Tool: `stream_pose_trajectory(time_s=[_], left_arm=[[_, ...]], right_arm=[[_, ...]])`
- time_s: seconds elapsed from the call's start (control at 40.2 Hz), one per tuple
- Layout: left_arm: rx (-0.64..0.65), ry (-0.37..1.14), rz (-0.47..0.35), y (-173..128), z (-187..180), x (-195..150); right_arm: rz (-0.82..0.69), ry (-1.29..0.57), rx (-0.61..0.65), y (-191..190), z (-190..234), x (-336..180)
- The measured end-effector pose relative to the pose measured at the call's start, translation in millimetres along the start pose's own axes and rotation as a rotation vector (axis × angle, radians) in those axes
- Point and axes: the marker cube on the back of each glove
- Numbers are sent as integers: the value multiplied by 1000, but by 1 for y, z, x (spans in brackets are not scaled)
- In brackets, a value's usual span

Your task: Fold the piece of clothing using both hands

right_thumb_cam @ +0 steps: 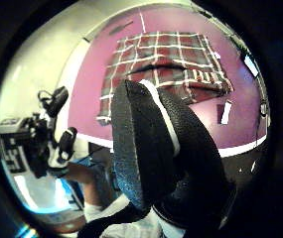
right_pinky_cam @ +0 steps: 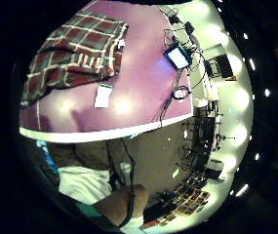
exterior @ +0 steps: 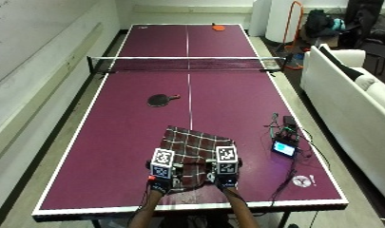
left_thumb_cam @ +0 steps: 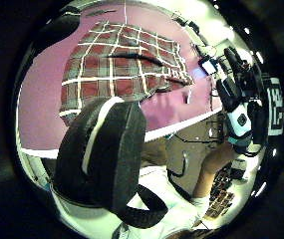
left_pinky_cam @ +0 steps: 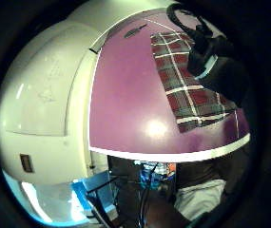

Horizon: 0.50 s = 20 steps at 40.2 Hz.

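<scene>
Hovering side by side over plaid garment [exterior: 195, 151]: left hand [exterior: 160, 179], right hand [exterior: 225, 176].

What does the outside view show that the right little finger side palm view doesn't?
Only the outside view shows the net, a dark paddle, a red paddle, the white sofa, and the left hand and right hand at the cloth's near edge. Only the palm view shows a small white card lying beside the cloth. Both show the plaid cloth on the purple table and a small lit screen with cables.
</scene>
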Motion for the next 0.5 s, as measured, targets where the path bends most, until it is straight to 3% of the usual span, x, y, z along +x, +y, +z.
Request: stream_pose_trajectory(time_s=[0.498], left_arm=[[14, -22, -3, 13, -11, -1]], right_arm=[[-47, 9, 21, 14, -18, 0]])
